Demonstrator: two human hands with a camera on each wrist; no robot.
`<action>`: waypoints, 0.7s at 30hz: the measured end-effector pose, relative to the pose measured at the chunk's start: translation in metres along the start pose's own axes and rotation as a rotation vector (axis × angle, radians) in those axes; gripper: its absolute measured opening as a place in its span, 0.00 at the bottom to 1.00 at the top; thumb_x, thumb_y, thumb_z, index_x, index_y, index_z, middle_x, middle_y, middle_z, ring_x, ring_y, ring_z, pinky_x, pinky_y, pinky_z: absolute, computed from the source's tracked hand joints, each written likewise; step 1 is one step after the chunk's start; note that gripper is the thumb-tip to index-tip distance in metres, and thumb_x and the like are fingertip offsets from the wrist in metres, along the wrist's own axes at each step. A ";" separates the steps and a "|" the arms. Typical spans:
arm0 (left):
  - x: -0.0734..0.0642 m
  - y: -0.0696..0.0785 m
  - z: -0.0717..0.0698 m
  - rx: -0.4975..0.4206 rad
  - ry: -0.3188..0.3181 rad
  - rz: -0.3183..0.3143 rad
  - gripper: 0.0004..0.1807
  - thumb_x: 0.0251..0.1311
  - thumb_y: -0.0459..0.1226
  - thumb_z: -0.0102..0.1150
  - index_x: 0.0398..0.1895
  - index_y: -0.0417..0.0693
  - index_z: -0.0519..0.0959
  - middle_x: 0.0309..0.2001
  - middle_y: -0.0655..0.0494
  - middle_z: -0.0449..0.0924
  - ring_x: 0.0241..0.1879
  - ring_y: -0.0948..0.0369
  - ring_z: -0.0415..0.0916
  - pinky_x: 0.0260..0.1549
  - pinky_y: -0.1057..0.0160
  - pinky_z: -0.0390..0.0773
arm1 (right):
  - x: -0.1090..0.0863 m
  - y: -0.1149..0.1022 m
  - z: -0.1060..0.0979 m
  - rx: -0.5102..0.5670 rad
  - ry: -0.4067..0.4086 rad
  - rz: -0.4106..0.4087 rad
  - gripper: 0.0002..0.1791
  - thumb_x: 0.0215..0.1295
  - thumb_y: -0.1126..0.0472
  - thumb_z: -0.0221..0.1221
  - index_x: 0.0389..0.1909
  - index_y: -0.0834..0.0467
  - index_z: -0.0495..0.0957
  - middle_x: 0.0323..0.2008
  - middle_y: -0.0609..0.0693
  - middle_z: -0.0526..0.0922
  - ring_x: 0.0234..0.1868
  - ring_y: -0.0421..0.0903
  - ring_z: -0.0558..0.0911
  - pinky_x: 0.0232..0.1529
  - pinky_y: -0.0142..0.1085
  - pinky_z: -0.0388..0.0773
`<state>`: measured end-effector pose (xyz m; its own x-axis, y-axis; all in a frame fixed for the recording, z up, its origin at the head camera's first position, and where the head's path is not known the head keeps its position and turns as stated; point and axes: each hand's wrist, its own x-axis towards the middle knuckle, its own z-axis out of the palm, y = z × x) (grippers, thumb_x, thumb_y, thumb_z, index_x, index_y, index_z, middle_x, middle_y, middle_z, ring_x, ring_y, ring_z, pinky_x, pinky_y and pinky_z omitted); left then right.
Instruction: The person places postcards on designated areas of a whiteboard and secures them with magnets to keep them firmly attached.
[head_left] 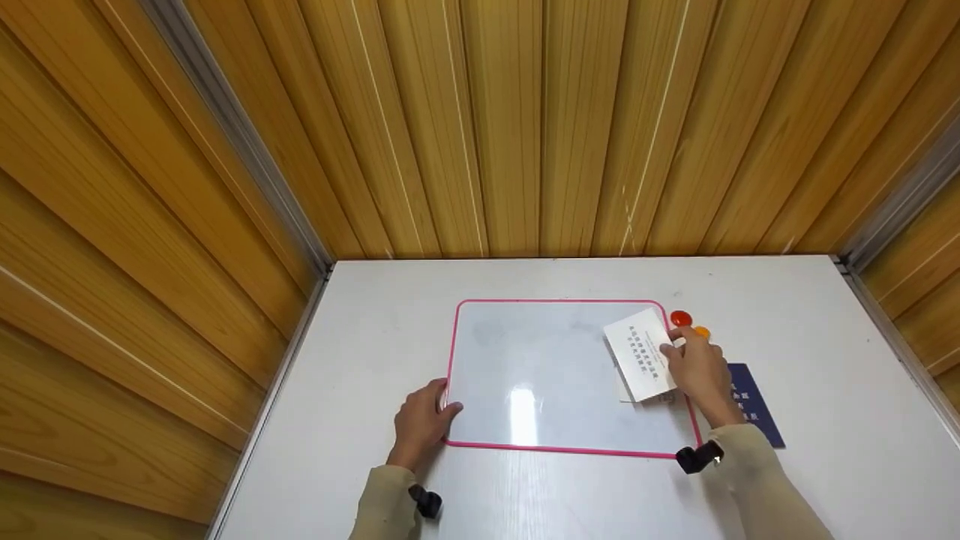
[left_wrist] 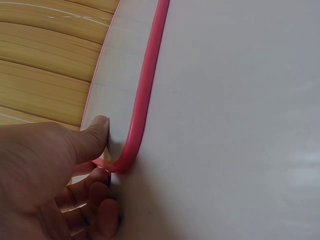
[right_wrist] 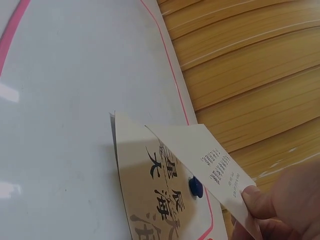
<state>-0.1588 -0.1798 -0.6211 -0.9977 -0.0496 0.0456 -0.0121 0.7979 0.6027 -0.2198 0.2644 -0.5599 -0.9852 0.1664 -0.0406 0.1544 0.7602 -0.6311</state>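
A whiteboard (head_left: 525, 352) with a pink rim lies on the white table. At its near left corner my left hand (head_left: 420, 426) grips the edge, thumb over the rim and fingers at its side. My right hand (head_left: 701, 375) pinches a white card (head_left: 639, 356) with small dark print, tilted above the board's right side. Beneath that, in the right wrist view, a cream card (right_wrist: 137, 180) with large brushed characters rests on the board, its edge lifted. Against this lower card sits a dark blue round magnet (right_wrist: 196, 186), partly hidden by the held card.
Just past the board's right edge lie a red round magnet (head_left: 681, 319) and an orange magnet (head_left: 702, 332). A dark blue card (head_left: 757, 405) with white characters lies partly under the right wrist. Wood-patterned walls (head_left: 510, 127) enclose the table (head_left: 375, 322).
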 end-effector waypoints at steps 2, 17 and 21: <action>0.001 -0.001 0.001 0.007 0.002 0.006 0.27 0.62 0.43 0.72 0.63 0.46 0.79 0.48 0.50 0.86 0.41 0.56 0.80 0.47 0.45 0.80 | 0.000 -0.002 0.002 -0.002 0.008 -0.009 0.19 0.76 0.57 0.57 0.61 0.63 0.75 0.33 0.59 0.81 0.28 0.51 0.75 0.27 0.40 0.68; 0.002 0.003 0.000 0.006 0.001 0.027 0.27 0.62 0.44 0.71 0.63 0.46 0.79 0.49 0.49 0.86 0.45 0.52 0.82 0.48 0.45 0.80 | 0.003 -0.020 0.018 0.026 0.006 -0.031 0.18 0.75 0.57 0.58 0.59 0.63 0.77 0.34 0.58 0.85 0.29 0.50 0.79 0.27 0.40 0.69; 0.002 0.005 -0.001 0.006 -0.005 0.020 0.27 0.63 0.44 0.71 0.63 0.45 0.79 0.49 0.49 0.86 0.44 0.52 0.82 0.49 0.44 0.80 | 0.003 -0.025 0.021 0.025 -0.005 -0.016 0.18 0.75 0.57 0.58 0.59 0.63 0.77 0.34 0.59 0.85 0.29 0.50 0.79 0.27 0.40 0.70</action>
<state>-0.1607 -0.1764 -0.6172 -0.9981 -0.0308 0.0540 0.0075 0.8022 0.5970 -0.2281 0.2328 -0.5609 -0.9880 0.1510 -0.0337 0.1363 0.7469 -0.6508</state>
